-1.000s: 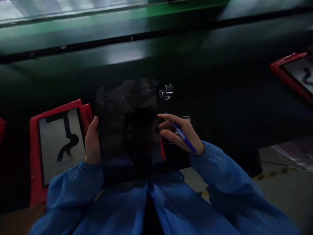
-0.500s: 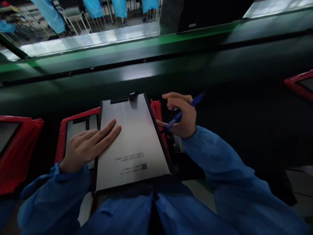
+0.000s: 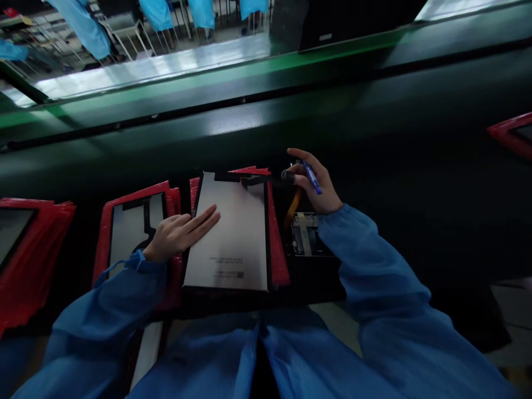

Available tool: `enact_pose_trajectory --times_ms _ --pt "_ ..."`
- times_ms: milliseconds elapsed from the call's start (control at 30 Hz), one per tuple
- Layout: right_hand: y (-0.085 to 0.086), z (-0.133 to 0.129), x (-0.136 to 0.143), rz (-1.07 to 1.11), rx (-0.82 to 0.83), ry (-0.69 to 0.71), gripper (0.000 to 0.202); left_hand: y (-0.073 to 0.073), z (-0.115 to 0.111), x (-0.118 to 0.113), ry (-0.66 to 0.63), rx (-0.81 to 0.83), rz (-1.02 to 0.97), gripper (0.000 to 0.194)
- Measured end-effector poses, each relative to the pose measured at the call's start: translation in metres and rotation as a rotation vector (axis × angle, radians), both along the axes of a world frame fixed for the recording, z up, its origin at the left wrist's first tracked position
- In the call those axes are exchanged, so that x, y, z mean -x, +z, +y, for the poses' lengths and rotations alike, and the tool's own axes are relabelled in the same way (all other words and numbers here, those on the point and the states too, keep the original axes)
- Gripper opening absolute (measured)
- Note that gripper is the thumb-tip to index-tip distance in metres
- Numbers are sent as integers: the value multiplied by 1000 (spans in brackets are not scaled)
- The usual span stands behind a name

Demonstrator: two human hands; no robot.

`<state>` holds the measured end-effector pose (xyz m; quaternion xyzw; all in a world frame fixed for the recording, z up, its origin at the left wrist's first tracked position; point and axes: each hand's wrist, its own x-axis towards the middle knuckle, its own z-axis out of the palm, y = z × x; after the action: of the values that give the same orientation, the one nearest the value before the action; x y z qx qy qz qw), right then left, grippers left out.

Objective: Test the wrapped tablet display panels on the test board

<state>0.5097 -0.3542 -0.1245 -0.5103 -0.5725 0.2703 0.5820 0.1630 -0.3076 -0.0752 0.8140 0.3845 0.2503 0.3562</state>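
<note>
A flat silver panel with black edges (image 3: 236, 233) lies on red plastic sheets (image 3: 279, 249) in front of my body. Two extended fingers of my left hand (image 3: 178, 235) rest on its left part. To the panel's upper right, my right hand (image 3: 313, 180) is closed round a blue pen (image 3: 311, 177). Its fingertips are at a small dark connector end by the panel's black cable (image 3: 255, 180); the exact grip is too small to tell. Below my right hand sits a small electronic unit with tape across it (image 3: 307, 235), and an orange strip (image 3: 293, 208) curves up from it.
Another silver panel (image 3: 133, 227) lies on red sheets left of my left hand. A red stack (image 3: 37, 249) is at the far left, a red-edged item (image 3: 513, 136) at the far right. A green ledge (image 3: 187, 88) runs behind; chairs stand beyond it.
The panel has moved right and down onto the red sheets and turned straighter, my left hand moving with it. My right hand has shifted slightly up, and the pen now points differently.
</note>
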Motion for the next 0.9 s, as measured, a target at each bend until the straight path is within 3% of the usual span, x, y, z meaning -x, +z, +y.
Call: enact_pose_trajectory --times_ms 100,200,300,400,500,633,767,900 --pt "4 -7 0 166 58 64 43 -13 2 -6 22 21 -4 28" --pt "8 -13 4 292 107 115 28 -19 2 -6 -65 -155 143 38" --pt "14 -21 10 185 78 125 28 -14 -5 5 -181 -344 377 58" --pt "20 -31 25 11 40 134 32 -2 -22 13 -144 -419 461 60" --pt "20 -41 48 -98 45 193 31 5 -46 -3 -53 -269 220 56" --pt "12 -49 72 -244 39 253 31 -7 -61 -49 -102 2 -64 50" --pt "6 -50 74 -214 73 246 34 -25 -55 -72 -90 145 -122 30" --pt "6 -49 69 -85 154 281 31 -27 -51 -74 19 163 -147 14"
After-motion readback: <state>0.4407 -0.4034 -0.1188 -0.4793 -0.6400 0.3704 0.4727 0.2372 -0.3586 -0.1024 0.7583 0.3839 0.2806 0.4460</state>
